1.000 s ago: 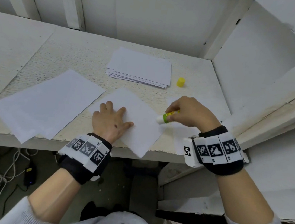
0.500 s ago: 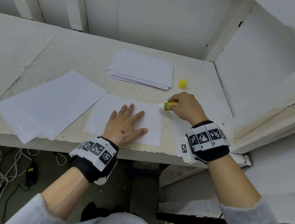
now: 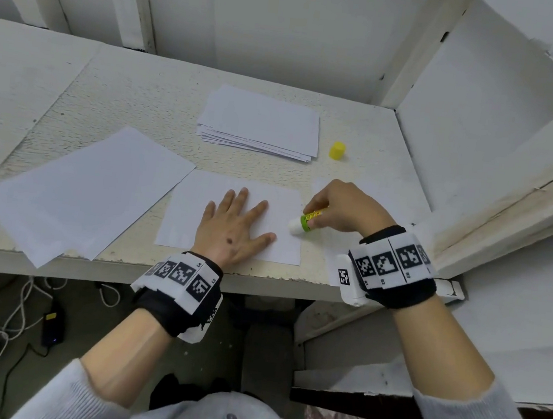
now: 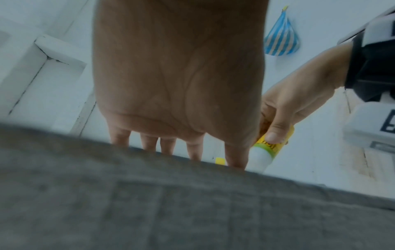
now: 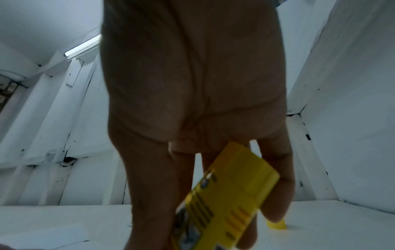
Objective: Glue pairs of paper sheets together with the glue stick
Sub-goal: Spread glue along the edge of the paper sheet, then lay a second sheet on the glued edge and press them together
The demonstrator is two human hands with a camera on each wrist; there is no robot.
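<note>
Left hand [image 3: 231, 230] lies flat on a paper sheet [image 3: 195, 214]; right hand [image 3: 344, 206] grips the glue stick [image 3: 304, 221] beside the left thumb

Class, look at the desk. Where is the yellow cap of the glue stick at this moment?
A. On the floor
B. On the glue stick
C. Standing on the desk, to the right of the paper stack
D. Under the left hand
C: the yellow cap stands alone on the desk just right of the paper stack, while the right hand holds the uncapped glue stick.

Right hand [image 3: 341, 206] over most of the glue stick [image 3: 304, 222], label blurred.
</note>
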